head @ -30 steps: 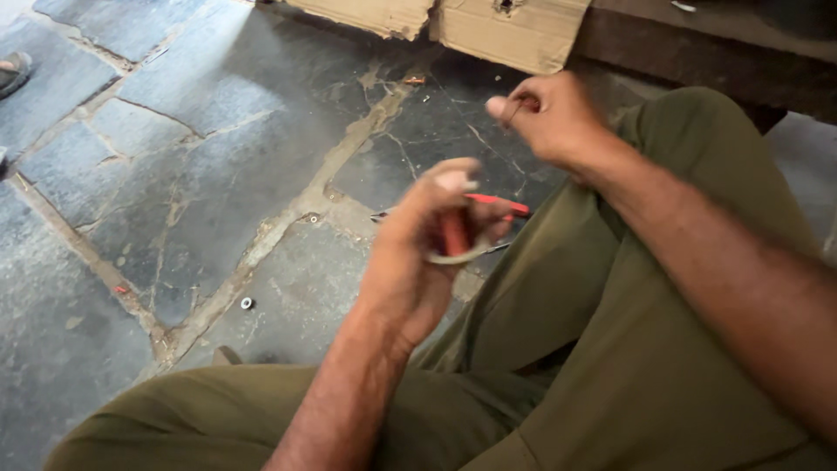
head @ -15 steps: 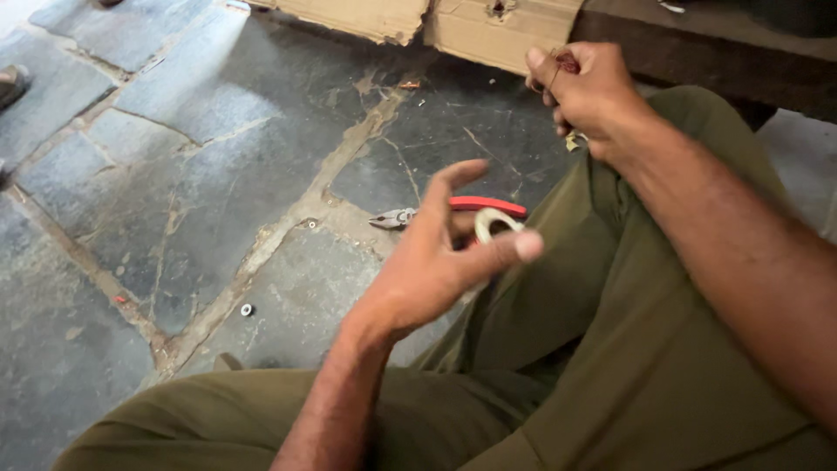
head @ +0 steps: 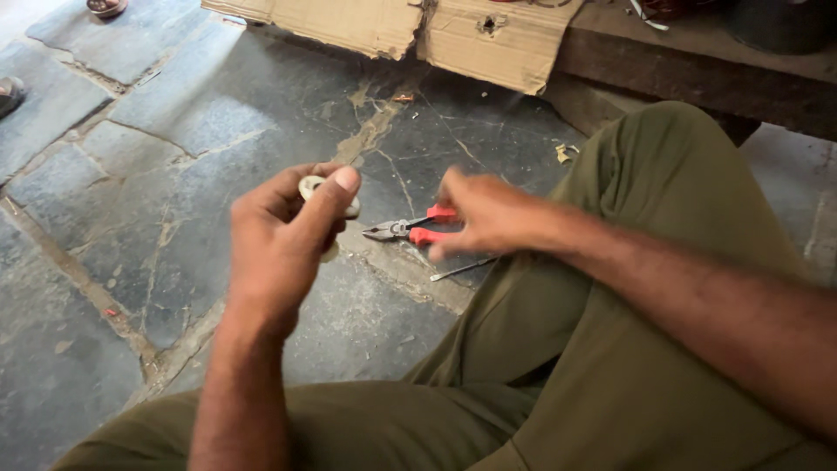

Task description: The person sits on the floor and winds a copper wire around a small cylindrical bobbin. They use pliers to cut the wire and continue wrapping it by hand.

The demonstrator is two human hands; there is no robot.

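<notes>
Hands: left hand (head: 283,231) raised, fingers pinched around a small pale round ring-shaped piece (head: 324,194); right hand (head: 488,215) low, blurred, whether it grips anything cannot be told.
Pliers: red-handled metal pliers (head: 410,231) lying on the grey stone floor (head: 174,166), handles touching the right hand.
Backdrop: torn brown cardboard sheet (head: 418,30).

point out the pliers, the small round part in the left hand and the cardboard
pliers (head: 410,232), head view, on the pivot by the red handles
small round part (head: 312,186), head view, on its pale rim
cardboard (head: 488,44), head view, on its flat face
</notes>
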